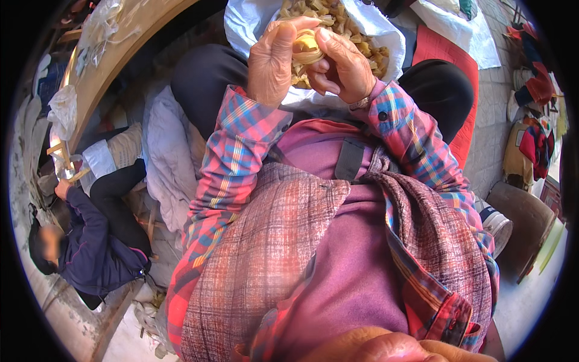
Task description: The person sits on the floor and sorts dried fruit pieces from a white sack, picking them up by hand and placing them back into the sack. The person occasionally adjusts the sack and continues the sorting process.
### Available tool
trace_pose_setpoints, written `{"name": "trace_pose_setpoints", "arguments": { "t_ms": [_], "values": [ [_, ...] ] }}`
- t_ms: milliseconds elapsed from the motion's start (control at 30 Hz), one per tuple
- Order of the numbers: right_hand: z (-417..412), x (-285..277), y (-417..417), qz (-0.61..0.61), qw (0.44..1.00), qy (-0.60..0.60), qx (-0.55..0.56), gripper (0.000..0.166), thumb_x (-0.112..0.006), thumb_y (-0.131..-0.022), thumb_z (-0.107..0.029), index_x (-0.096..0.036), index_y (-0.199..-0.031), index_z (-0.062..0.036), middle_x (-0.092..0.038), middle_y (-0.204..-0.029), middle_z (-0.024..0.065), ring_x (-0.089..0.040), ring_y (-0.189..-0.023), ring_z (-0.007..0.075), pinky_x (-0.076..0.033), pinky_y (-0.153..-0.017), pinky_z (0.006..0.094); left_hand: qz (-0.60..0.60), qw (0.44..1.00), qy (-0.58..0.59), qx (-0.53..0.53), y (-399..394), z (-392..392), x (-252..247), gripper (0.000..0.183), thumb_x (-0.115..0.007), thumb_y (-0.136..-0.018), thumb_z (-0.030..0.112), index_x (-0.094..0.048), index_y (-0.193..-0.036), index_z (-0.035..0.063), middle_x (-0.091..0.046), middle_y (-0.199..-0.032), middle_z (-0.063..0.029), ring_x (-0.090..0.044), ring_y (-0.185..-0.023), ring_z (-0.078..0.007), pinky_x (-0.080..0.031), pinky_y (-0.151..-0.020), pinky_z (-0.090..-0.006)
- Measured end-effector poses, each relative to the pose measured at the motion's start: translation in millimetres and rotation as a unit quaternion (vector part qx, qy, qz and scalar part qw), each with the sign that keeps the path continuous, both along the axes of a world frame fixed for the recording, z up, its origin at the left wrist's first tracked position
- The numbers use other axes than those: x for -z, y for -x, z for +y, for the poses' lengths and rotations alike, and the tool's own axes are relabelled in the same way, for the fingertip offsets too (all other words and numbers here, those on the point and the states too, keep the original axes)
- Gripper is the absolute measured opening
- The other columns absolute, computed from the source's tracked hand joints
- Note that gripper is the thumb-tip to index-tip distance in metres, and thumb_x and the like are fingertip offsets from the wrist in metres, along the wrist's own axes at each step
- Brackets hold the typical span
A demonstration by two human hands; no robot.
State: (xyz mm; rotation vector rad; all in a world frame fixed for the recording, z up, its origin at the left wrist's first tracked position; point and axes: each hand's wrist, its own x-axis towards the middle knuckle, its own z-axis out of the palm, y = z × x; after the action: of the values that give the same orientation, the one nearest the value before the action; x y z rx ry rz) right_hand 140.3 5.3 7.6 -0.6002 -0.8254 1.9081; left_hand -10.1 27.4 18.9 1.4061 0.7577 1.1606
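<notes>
Between my two hands is a small coil of pale yellow, fibrous strip (pixel 307 52), looped into a ring. My left hand (pixel 272 63) grips its left side, with the thumb upright and the fingertips reaching over its top. My right hand (pixel 346 65) pinches the right edge of the coil between thumb and fingers. Just behind and below my hands is an open white woven sack (pixel 246 27) between my knees. Inside lie many dry yellow-brown folded pieces (pixel 375 56) that resemble the coil; what they are made of cannot be told.
A person (pixel 104 244) in dark clothes sits at the left beside a curved wooden edge (pixel 104 68). Pale bedding-like cloth (pixel 169 154) lies by my left leg. On the right are a red mat (pixel 468 131), a white bucket (pixel 495 226) and a large brown container (pixel 520 217).
</notes>
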Motion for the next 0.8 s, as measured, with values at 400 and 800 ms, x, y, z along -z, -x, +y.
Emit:
{"name": "trace_pose_setpoints", "arguments": {
  "t_ms": [400,800],
  "values": [
    [-2,0,-6,-0.102,0.992,0.027,0.063,0.026,-0.042,-0.101,-0.036,-0.053,-0.102,-0.0126,-0.041,-0.065,-0.0022,-0.035,-0.043,0.0082,-0.027,-0.039,0.0222,0.141,0.939,-0.186,-0.250,-36,6,24,0.037,-0.053,-0.093,0.037,-0.070,-0.089,0.0052,-0.067,-0.075,-0.0132,-0.066,-0.073,-0.0329,-0.052,-0.068,-0.0396],
    [-4,-3,-8,-0.344,0.922,-0.096,0.151,0.044,-0.042,-0.100,-0.038,-0.049,-0.128,-0.0051,-0.062,-0.080,0.0032,-0.040,-0.046,0.0025,-0.031,-0.040,0.0181,-0.344,0.858,0.338,0.176,0,5,19,0.058,-0.037,-0.098,0.051,-0.058,-0.114,-0.0008,-0.061,-0.078,-0.0044,-0.059,-0.062,-0.0143,-0.049,-0.056,-0.0270]
  ]
}}
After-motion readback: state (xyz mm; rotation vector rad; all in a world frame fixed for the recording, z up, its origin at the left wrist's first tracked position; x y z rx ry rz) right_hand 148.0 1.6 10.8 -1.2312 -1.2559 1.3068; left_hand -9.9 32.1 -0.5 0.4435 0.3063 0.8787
